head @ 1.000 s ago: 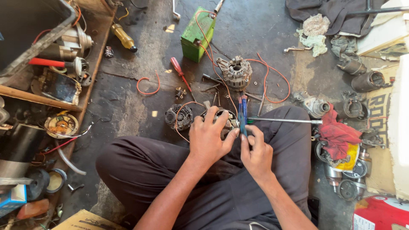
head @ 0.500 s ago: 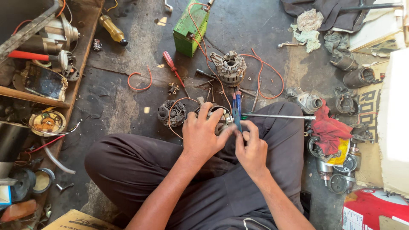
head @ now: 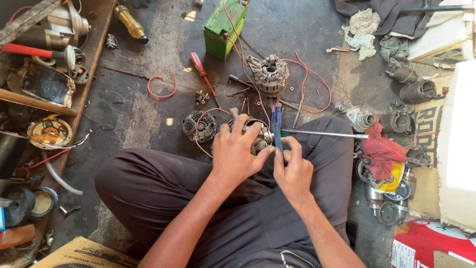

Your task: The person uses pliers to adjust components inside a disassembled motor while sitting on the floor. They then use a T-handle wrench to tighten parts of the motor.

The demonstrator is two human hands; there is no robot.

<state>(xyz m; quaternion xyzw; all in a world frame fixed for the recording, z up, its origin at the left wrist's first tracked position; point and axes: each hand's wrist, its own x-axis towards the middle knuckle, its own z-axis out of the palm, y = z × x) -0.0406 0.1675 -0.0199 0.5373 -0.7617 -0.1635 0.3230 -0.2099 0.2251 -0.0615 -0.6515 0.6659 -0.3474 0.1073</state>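
I sit cross-legged on a dark oily floor. My left hand [head: 237, 151] grips a round metal alternator part [head: 259, 141] resting against my knee. My right hand [head: 293, 168] holds blue-handled pliers [head: 276, 124] whose handles point away from me; their jaws meet the part's shaft next to my left thumb. A long metal rod [head: 327, 133] lies across my right leg, just beyond the right hand. An orange wire [head: 208, 113] loops over the part.
On the floor ahead lie another alternator half [head: 199, 126], a stator housing [head: 270, 74], a red screwdriver [head: 202, 70], a green battery [head: 224, 25] and orange wires. A red rag [head: 382, 151] and motor parts sit at right. A cluttered wooden shelf [head: 74, 94] runs along the left.
Both hands stay on the part and the pliers. The view has shifted slightly; the hands have drawn a little closer together around the shaft.
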